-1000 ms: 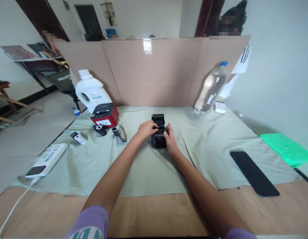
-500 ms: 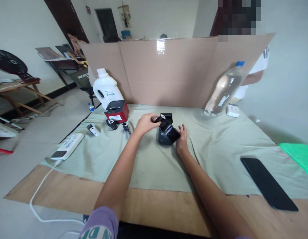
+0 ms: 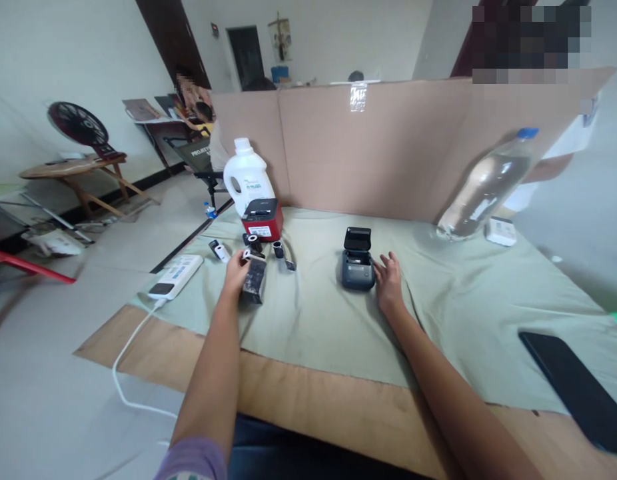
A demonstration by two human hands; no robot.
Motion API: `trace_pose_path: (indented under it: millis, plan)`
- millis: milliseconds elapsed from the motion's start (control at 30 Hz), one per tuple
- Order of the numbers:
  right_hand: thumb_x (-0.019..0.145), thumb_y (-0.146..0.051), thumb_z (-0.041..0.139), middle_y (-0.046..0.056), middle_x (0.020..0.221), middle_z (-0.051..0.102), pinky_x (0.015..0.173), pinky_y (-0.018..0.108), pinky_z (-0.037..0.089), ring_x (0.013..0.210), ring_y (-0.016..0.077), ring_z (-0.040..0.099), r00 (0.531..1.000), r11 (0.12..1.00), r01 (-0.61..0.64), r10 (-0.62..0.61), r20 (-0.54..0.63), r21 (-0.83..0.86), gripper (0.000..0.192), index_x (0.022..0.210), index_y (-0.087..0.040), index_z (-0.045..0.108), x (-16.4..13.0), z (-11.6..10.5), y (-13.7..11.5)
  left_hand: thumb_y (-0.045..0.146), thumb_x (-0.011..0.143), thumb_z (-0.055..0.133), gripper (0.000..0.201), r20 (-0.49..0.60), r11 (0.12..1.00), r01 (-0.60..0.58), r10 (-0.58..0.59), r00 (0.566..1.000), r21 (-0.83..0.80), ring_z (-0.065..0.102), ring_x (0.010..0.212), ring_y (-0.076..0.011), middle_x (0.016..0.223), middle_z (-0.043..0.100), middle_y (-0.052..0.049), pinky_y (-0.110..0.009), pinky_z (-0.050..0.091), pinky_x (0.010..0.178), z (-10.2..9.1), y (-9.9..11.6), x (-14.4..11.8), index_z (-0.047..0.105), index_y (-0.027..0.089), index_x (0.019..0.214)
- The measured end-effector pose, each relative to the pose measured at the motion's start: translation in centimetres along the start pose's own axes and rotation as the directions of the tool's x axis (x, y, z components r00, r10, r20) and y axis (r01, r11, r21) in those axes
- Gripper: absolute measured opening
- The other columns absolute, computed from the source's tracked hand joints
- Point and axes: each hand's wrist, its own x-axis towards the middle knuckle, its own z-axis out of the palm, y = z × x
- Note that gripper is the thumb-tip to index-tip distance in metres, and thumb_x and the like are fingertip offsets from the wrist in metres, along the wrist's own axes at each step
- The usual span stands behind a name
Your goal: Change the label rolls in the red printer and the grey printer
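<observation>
My left hand (image 3: 235, 273) is closed on a small roll with a white core and a wide, glossy black strip (image 3: 254, 283) hanging from it, at the left of the cloth. To its right, a small dark label printer (image 3: 358, 272) sits with its lid (image 3: 358, 238) raised. My right hand (image 3: 390, 280) is beside the printer's right side, fingers apart and holding nothing; whether the fingertips touch the printer I cannot tell. Close to my left hand are a black roll with a white core (image 3: 253, 243), another black roll with a loose tail (image 3: 278, 249) and a white roll (image 3: 221, 253).
A red and black box-shaped device (image 3: 263, 220) stands before a white jug (image 3: 248, 175). At left lies a white power strip (image 3: 176, 277). A water bottle (image 3: 486, 187) leans on the cardboard screen (image 3: 378, 153); a phone (image 3: 578, 390) lies at right. A person is partly visible behind the screen.
My left hand has carried the roll and its black strip from above the printer to the left. The printer's inside is uncovered; my right hand stays beside it. The view has shifted left.
</observation>
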Motion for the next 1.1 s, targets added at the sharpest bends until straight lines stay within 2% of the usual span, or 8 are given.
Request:
trace_pose_path:
  millis: [167,267,367,467,633,833,967,1100]
  plan:
    - [0.077,-0.067,0.062,0.011,0.146,0.051,0.113,0.044,0.040,0.122,0.0233,0.061,1.000,1.000,0.008,-0.008,0.005,-0.016,0.073,0.137,-0.028,0.047,-0.1,0.0,-0.1,0.031,0.076,0.068,0.025,0.091,0.985,0.030,-0.046,0.995,0.168,0.059,0.071,-0.0197,0.078,0.064,-0.001,-0.034,0.049,0.072,1.4,-0.1,-0.3,0.067,0.022,0.099]
    - [0.077,-0.066,0.063,0.011,0.145,0.051,0.112,0.043,0.041,0.122,0.0227,0.061,1.000,1.000,0.007,-0.006,0.013,-0.028,0.072,0.136,-0.027,0.048,-0.1,-0.1,-0.2,0.034,0.078,0.064,0.032,0.107,0.969,-0.010,-0.017,0.994,0.247,0.060,0.075,-0.0190,0.097,0.069,-0.004,-0.032,0.049,0.073,1.3,0.4,-0.7,0.068,0.022,0.107]
    - [0.077,-0.066,0.063,0.011,0.144,0.051,0.112,0.043,0.041,0.122,0.0224,0.060,1.000,0.999,0.009,-0.009,0.013,-0.030,0.072,0.135,-0.027,0.048,-0.1,-0.1,-0.2,0.027,0.078,0.058,0.039,0.032,0.981,-0.051,0.046,0.998,0.189,0.060,0.079,-0.0184,0.115,0.069,-0.007,-0.032,0.051,0.079,0.9,1.1,-0.7,0.069,0.019,0.115]
    - [0.078,-0.065,0.064,0.011,0.143,0.052,0.112,0.043,0.041,0.121,0.0224,0.061,1.000,0.999,0.013,-0.013,0.013,-0.031,0.070,0.134,-0.027,0.049,-0.1,0.0,-0.2,0.021,0.082,0.052,0.046,-0.064,0.981,-0.122,0.132,0.989,0.149,0.063,0.092,-0.0215,0.118,0.072,-0.007,-0.035,0.051,0.092,0.5,2.6,-0.3,0.066,0.020,0.126]
    - [0.076,-0.065,0.066,0.010,0.139,0.054,0.111,0.044,0.041,0.120,0.0237,0.061,1.000,0.999,0.009,-0.009,0.009,-0.034,0.069,0.132,-0.027,0.051,0.0,0.0,-0.2,0.025,0.081,0.062,0.039,0.233,0.838,-0.306,0.220,0.947,0.451,0.057,0.125,-0.0321,0.123,0.072,-0.007,-0.047,0.040,0.108,1.7,6.8,0.9,0.073,0.028,0.119]
    - [0.078,-0.066,0.064,0.011,0.143,0.053,0.112,0.044,0.041,0.124,0.0243,0.059,1.000,0.999,0.002,-0.002,0.011,-0.039,0.071,0.135,-0.027,0.052,-0.1,0.0,-0.2,0.017,0.080,0.061,0.028,0.417,0.723,-0.392,0.156,0.895,0.569,0.069,0.105,-0.0294,0.105,0.077,-0.005,-0.040,0.044,0.099,5.0,9.3,1.7,0.074,0.028,0.102]
    - [0.079,-0.065,0.064,0.011,0.143,0.053,0.112,0.044,0.041,0.125,0.0248,0.058,1.000,0.999,0.006,-0.005,0.015,-0.039,0.070,0.136,-0.027,0.053,0.0,0.0,0.0,0.012,0.079,0.060,0.025,0.440,0.760,-0.450,0.242,0.865,0.469,0.069,0.106,-0.0297,0.106,0.076,-0.007,-0.037,0.049,0.090,5.7,10.2,1.6,0.070,0.025,0.099]
    - [0.081,-0.065,0.062,0.011,0.143,0.053,0.111,0.045,0.042,0.125,0.0252,0.058,1.000,0.998,0.018,-0.017,0.021,-0.055,0.069,0.138,-0.027,0.053,0.0,0.0,0.2,0.019,0.082,0.065,0.039,0.414,0.898,-0.433,0.366,0.834,0.078,0.070,0.102,-0.0231,0.111,0.072,-0.005,-0.033,0.052,0.086,6.4,13.1,0.8,0.060,0.025,0.120]
